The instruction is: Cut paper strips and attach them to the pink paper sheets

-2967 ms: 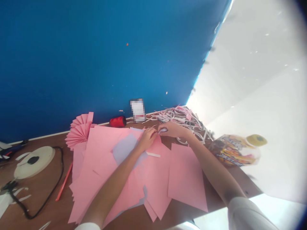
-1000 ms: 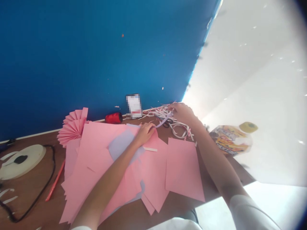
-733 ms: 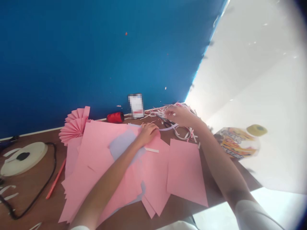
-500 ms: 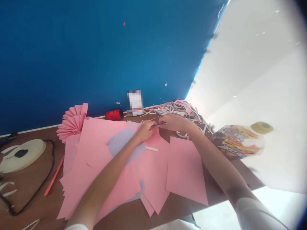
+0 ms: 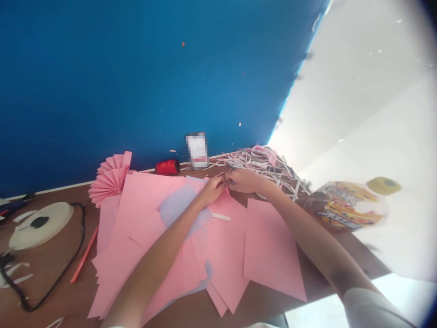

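My left hand (image 5: 212,190) and my right hand (image 5: 244,180) meet above the far edge of the pink paper sheets (image 5: 223,250). The fingers of both are pinched together, almost touching. What they hold is small and mostly hidden by the fingertips. Just beyond my right hand lies a tangled heap of white and pink paper strips (image 5: 259,159). One short white paper strip (image 5: 221,217) rests on the sheets below my left hand. A pale blue-grey paper (image 5: 175,202) shows among the pink ones near my left forearm.
A folded pink paper fan (image 5: 109,182), a red thread spool (image 5: 167,167) and a blurred white packet (image 5: 197,152) stand along the blue wall. At left are a round cream object (image 5: 43,225), a black cord (image 5: 64,280) and a red pen-like stick (image 5: 84,257). A large jar (image 5: 348,207) is at right.
My hands have come closer together; the thin pale piece seen between them earlier is now mostly hidden. The whole view has shifted slightly, with things appearing farther right and lower.
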{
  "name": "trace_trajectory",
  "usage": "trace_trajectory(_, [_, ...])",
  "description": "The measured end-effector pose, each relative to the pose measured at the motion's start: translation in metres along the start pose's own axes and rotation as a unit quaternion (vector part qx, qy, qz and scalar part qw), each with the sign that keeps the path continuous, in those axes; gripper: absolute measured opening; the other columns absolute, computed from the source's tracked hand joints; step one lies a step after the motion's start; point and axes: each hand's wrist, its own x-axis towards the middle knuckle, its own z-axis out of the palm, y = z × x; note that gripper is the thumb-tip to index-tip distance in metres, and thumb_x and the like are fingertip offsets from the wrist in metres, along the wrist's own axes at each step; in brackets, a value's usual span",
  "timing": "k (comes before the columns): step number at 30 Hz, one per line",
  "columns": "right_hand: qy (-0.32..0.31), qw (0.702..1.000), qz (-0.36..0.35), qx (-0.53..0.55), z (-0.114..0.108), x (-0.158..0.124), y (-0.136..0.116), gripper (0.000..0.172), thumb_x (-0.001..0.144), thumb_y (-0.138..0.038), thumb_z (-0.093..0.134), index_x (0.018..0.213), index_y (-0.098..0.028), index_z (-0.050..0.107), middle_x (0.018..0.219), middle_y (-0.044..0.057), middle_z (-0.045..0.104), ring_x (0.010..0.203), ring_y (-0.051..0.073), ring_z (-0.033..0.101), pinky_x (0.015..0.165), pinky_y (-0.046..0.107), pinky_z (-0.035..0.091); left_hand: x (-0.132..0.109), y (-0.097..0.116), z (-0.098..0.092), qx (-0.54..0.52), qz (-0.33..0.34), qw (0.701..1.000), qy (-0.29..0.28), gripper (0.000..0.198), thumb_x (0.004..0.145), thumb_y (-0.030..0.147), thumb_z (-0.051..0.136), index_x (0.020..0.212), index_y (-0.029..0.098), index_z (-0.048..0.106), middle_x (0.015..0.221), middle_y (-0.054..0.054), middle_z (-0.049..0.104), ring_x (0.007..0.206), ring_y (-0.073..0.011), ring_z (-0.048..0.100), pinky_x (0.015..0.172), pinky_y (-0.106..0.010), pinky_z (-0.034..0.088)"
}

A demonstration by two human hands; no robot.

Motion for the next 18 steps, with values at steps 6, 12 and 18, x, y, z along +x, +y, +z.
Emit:
trace_trajectory(6, [0.018, 0.997, -0.032, -0.064, 0.003, 0.003, -0.001, 0.022, 0.083, -0.021, 0.044, 0.094, -0.016, 0.062, 0.086, 0.010, 0.068, 0.070, 0.019, 0.058, 0.056, 0.028, 0.025, 0.002, -0.006, 0.001, 0.001, -0.028, 0.999, 0.028, 0.025, 0.091, 0.036, 0.048, 0.079, 0.018, 0.060, 0.087, -0.005, 0.063, 0.085, -0.0194, 0.057, 0.082, -0.033, 0.045])
trace_trajectory(12, [0.047, 0.993, -0.034, -0.107, 0.003, 0.004, 0.006, 0.024, 0.085, -0.021, 0.043, 0.097, -0.015, 0.063, 0.090, 0.013, 0.068, 0.076, 0.022, 0.059, 0.061, 0.028, 0.029, 0.002, -0.007, 0.001, -0.024, -0.050, 0.998, 0.023, 0.022, 0.089, 0.032, 0.050, 0.079, 0.017, 0.063, 0.089, -0.005, 0.065, 0.087, -0.0201, 0.059, 0.085, -0.035, 0.045])
trace_trajectory(18, [0.061, 0.994, 0.089, -0.020, -0.005, -0.004, 0.028, 0.020, 0.085, -0.023, 0.043, 0.089, -0.019, 0.062, 0.082, 0.010, 0.068, 0.069, 0.020, 0.059, 0.061, 0.028, 0.032, -0.003, -0.003, 0.002, 0.024, -0.017, 0.999, 0.023, 0.021, 0.090, 0.031, 0.050, 0.100, 0.022, 0.066, 0.106, -0.006, 0.065, 0.108, -0.0208, 0.055, 0.099, -0.036, 0.040])
